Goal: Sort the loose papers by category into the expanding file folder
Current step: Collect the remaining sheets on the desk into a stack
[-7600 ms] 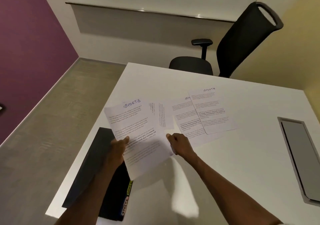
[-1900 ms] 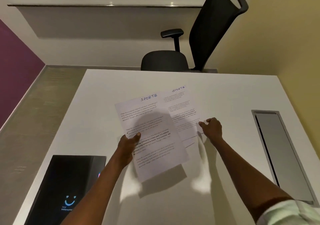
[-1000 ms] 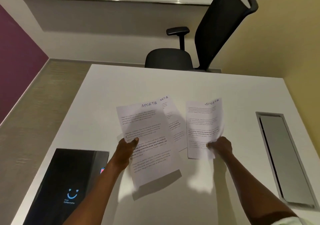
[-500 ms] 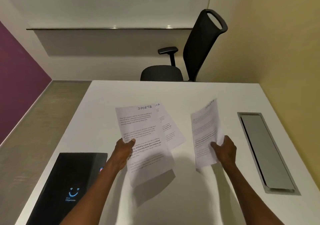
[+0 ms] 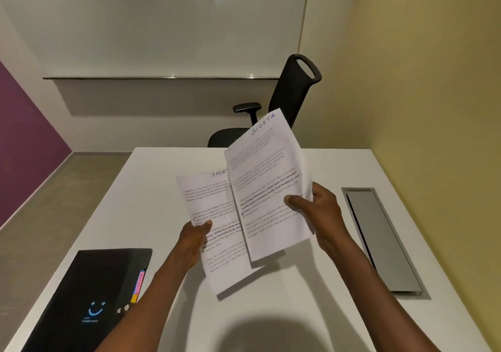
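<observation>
My left hand [image 5: 193, 240] pinches the left edge of a printed sheet headed "SPORTS" [image 5: 214, 216], held above the white table [image 5: 151, 194]. A second "SPORTS" sheet [image 5: 267, 186] is gripped at its right edge by my right hand [image 5: 318, 210]; it is lifted and tilted, and it overlaps the right side of the left sheet. The black expanding file folder [image 5: 89, 294] lies shut at the table's near left corner, with coloured tabs showing at its right edge. The sheet that lay on the table is hidden behind the held papers.
A grey metal cable hatch [image 5: 379, 240] is set into the table on the right. A black office chair [image 5: 287, 104] stands past the far edge. The yellow wall runs close along the table's right side, and a purple wall is at the left.
My right hand has raised its sheet and swung it left over the sheet in my left hand. The camera has tilted up. The left hand has stayed about where it was.
</observation>
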